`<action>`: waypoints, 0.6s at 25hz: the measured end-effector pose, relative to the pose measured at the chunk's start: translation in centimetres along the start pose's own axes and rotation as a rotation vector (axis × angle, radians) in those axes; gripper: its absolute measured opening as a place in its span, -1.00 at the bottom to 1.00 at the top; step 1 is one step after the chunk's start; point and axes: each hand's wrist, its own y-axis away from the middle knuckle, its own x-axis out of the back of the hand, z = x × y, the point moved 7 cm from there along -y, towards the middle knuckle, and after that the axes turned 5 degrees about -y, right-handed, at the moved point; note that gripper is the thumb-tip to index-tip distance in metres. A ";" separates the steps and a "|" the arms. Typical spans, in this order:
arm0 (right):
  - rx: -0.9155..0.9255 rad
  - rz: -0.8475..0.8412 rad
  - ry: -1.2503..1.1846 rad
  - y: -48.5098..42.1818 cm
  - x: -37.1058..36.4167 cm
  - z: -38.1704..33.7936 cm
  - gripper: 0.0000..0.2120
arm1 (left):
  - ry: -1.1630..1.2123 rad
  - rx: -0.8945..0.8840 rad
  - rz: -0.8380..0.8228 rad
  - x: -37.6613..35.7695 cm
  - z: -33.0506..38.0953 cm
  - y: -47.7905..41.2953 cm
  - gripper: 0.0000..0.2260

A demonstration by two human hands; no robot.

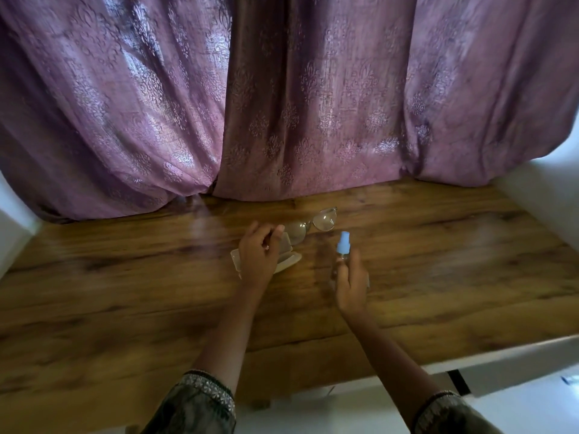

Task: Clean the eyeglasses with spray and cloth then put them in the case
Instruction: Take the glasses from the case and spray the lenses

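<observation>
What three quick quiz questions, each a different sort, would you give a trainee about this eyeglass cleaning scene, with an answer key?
1. Which hand holds the small clear spray bottle with the light blue cap?
2. True or false: the clear-lens, thin-framed eyeglasses already lie inside the translucent plastic case.
3. Multiple choice: what hangs behind the brown wooden table? A) a white blind B) a purple patterned curtain C) a green towel.
Key: 1, the right hand; 2, false, they are outside it; 3, B.
</observation>
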 end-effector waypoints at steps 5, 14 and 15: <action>0.150 -0.042 -0.026 1.4 1.1 -2.7 -0.66 | -0.010 -0.015 0.023 -0.4 1.8 1.5 -0.69; 0.311 -0.168 0.256 1.7 0.2 -6.3 -0.50 | -0.010 -0.015 -0.010 -1.7 2.4 3.0 -0.65; 0.293 -0.162 0.271 1.5 0.4 -6.3 -0.52 | -0.024 -0.015 -0.011 -1.8 2.4 3.0 -0.65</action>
